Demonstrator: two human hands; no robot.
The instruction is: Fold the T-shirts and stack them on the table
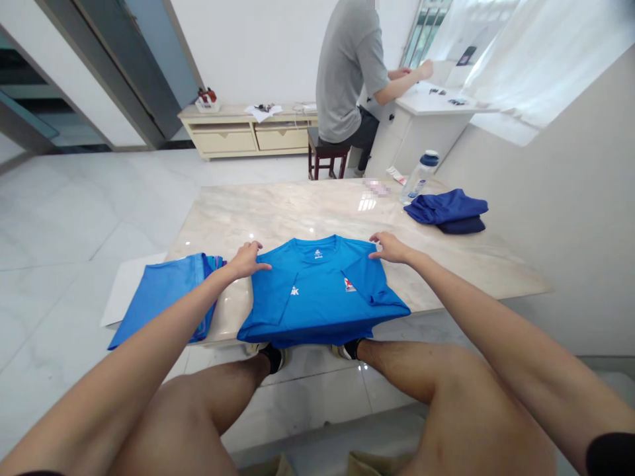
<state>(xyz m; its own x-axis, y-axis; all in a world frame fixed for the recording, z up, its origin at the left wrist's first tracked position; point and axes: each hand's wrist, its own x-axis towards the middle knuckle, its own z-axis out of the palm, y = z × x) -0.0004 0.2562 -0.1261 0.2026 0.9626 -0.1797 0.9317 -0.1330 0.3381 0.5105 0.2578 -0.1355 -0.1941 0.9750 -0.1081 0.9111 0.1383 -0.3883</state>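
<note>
A blue T-shirt (317,291) lies face up on the table, its neckline away from me and both sleeves folded inward over the front. Its lower part hangs over the table's near edge. At the shirt's left shoulder edge is my left hand (245,260), thumb and fingers apart, the thumb over the fabric. My right hand (391,248) is at the opposite shoulder edge, also with fingers spread and the thumb tip by the cloth. Neither hand visibly pinches the fabric. Left of the shirt sits a stack of folded blue clothes (171,287).
The marble-patterned table (238,208) also bears a dark blue folded garment (446,208) and a clear water bottle (419,178) at the right. Beyond it, a person in grey (347,73) sits on a stool at a white desk (426,99). A low cabinet (228,139) stands against the wall.
</note>
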